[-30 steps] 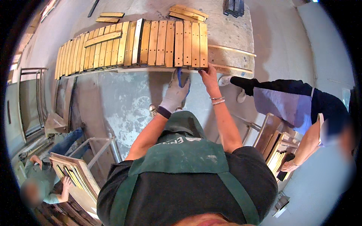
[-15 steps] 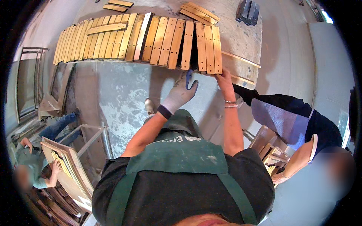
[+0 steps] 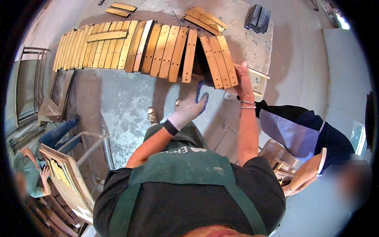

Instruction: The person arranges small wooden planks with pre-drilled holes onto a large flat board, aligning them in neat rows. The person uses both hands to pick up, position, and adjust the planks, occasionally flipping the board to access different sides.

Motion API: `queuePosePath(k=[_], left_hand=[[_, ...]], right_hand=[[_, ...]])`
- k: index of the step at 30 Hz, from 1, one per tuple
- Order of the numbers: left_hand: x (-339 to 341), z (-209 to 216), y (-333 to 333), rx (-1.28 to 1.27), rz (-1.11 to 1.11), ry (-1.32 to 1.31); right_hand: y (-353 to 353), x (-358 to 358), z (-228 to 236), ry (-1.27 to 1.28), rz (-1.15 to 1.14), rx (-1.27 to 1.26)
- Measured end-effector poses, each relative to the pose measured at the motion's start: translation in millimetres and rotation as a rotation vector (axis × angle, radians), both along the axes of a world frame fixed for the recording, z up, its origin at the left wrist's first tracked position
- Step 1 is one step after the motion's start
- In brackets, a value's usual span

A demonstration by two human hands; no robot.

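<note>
A long row of yellow-brown wooden slats (image 3: 160, 51), with holes near their ends, lies side by side along the table's near edge. At its right end, three slats (image 3: 219, 61) stand tilted away from the row, leaving a dark wedge-shaped gap. My bare right hand (image 3: 244, 83) grips the right side of these three, thumb up, its other fingers partly hidden by the wood. Below the gap is my left hand (image 3: 188, 110) in a grey glove with blue fingertips; thumb and forefinger are spread with nothing visible between them. One slat (image 3: 107, 36) lies across the row.
Loose slats (image 3: 205, 20) and a stack of black pieces (image 3: 257, 18) sit farther back on the worn table (image 3: 237, 43). Thin strips (image 3: 258, 72) lie at right. One co-worker (image 3: 308, 126) bends over boards at right; another (image 3: 29, 166) stands by a wooden rack at left.
My right hand has moved slightly right and nearer, swinging the three end slats out and widening the gap. My left hand has drawn back a little from the slats.
</note>
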State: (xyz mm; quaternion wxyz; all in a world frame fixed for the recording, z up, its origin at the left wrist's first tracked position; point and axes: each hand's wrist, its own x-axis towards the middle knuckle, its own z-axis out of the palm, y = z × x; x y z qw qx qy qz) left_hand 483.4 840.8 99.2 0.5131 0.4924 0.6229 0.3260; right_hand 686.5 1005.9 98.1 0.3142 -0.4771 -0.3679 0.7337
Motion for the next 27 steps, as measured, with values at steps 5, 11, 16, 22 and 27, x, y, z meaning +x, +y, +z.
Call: queuePosePath(k=[5,11,16,22,27], left_hand=[[6.8,-23.2,18.1,0.678,-0.063,0.357],[21.4,2.1,74.4,-0.063,0.39,-0.226],[27.4,10.0,79.8,0.096,0.439,-0.438],[35.1,-43.7,66.6,0.401,0.125,0.006],[41.3,0.4,46.6,0.361,0.164,-0.123]], right_hand=[[24.6,2.0,-7.0,0.003,0.125,0.004],[22.4,-12.5,9.8,-0.097,0.162,-0.072],[11.8,-15.1,-2.8,-0.057,0.109,-0.067],[-18.4,-29.7,19.5,0.054,-0.127,-0.046],[-50.2,6.6,21.0,0.335,-0.135,-0.098]])
